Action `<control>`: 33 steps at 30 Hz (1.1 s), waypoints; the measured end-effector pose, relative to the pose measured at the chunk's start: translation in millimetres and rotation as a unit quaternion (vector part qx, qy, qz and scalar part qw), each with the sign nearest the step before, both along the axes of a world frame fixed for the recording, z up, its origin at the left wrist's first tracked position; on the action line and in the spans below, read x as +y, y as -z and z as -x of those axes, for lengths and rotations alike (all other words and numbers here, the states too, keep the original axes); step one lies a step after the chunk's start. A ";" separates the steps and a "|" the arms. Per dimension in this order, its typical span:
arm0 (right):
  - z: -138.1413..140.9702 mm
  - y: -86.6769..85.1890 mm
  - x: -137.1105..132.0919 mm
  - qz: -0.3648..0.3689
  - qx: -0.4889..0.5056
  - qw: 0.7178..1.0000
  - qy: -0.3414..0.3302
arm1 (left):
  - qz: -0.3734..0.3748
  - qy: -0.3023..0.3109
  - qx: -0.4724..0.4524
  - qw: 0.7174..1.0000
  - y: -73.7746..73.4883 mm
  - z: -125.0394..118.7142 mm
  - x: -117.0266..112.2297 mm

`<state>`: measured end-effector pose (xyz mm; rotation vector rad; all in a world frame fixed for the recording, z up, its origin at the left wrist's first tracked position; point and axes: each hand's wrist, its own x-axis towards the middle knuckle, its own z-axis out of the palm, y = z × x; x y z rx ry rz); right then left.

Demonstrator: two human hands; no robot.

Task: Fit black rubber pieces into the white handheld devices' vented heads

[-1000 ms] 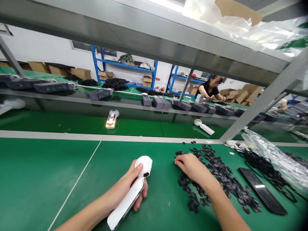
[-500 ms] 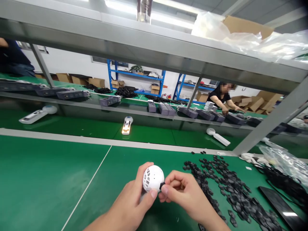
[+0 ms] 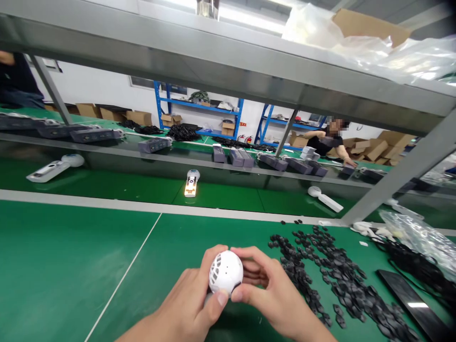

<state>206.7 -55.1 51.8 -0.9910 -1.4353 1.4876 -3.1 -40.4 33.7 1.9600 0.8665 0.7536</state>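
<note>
The white gadget [image 3: 225,272] is held low over the green table [image 3: 71,266], with the left hand [image 3: 192,306] and right hand [image 3: 272,289] both closed round its ball-shaped, slotted head and the thumbs meeting underneath. It looks like light, hard, smooth plastic — probably slippery — so the handle, hidden below, seems the surer hold. Small black parts [image 3: 331,280] lie just to the right.

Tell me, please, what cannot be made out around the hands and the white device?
Head view:
- The white device: its handle is hidden behind the left hand and the lower edge.
- The right hand: its fingers hide whether any small piece lies under them.
- The small black parts: too small to tell their shape.
- The black slab: cut off at the lower right corner.
</note>
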 end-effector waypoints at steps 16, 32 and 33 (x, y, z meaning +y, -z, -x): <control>-90.6 -3.3 38.1 -0.201 -0.478 0.847 0.122 | 0.256 -0.085 -0.142 0.952 -23.5 4.4 11.5; -72.9 27.5 57.0 -0.044 -0.195 0.971 0.131 | -0.066 -0.120 -0.087 0.987 2.9 13.4 28.7; -61.3 25.9 51.0 -0.024 -0.150 0.983 0.108 | -0.100 -0.126 -0.046 0.986 5.8 12.9 30.7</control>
